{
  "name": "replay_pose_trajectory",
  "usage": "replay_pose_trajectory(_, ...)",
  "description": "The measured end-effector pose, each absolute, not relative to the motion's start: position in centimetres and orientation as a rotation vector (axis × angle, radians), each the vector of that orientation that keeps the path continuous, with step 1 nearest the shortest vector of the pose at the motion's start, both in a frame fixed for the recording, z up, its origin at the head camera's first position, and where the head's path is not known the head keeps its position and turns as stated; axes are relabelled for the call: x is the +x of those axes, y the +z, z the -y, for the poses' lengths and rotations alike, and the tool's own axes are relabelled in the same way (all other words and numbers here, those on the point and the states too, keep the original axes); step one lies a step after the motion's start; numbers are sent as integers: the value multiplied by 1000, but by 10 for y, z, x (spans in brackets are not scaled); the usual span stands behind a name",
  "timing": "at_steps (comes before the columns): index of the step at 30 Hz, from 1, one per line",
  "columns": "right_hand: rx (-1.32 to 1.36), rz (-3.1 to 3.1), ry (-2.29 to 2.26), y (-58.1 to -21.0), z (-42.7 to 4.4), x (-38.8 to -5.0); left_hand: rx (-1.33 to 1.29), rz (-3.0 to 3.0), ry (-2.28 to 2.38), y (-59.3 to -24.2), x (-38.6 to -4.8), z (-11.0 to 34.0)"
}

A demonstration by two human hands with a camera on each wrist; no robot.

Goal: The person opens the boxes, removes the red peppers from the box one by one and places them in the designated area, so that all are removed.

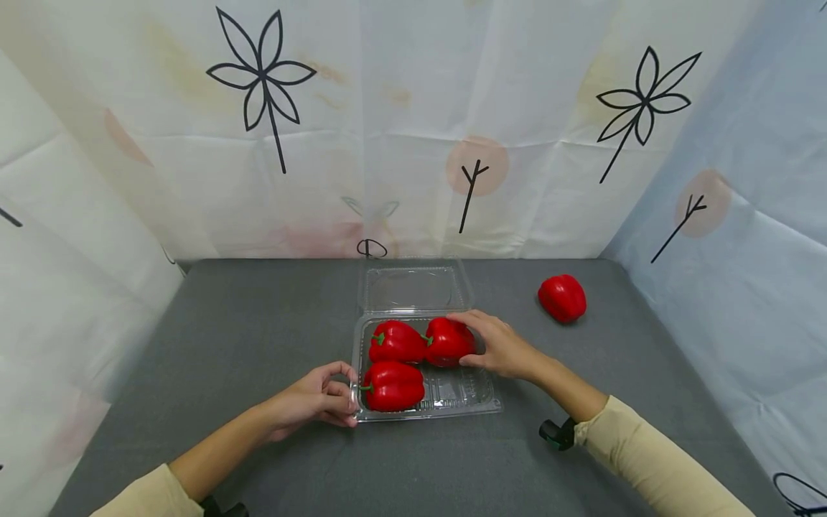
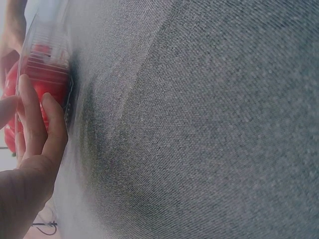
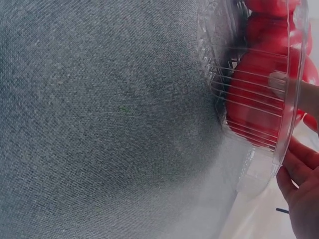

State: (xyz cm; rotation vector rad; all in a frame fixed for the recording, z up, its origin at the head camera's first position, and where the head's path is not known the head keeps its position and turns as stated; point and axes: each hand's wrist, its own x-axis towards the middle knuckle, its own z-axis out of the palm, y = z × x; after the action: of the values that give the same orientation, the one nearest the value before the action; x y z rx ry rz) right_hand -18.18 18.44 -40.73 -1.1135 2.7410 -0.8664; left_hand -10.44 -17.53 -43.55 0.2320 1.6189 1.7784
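Note:
A clear plastic container lies with its lid folded back behind it. Three red bell peppers are inside: one at back left, one at front left, one at back right. My right hand holds the back-right pepper between thumb and fingers; the right wrist view shows this hand at the container's side. On the container's left edge, my left hand grips the rim with thumb and fingers. In the left wrist view, that hand is against the clear wall.
Another red pepper lies on the grey table at the back right, outside the container. Patterned cloth hangs behind the table and along both sides.

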Motion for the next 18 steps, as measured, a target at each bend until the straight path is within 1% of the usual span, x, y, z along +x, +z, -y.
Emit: replay_pose_trajectory(18, -1033, -2737, -877, -406, -184, -185, 230, -1608, 1787, -436, -105, 175)
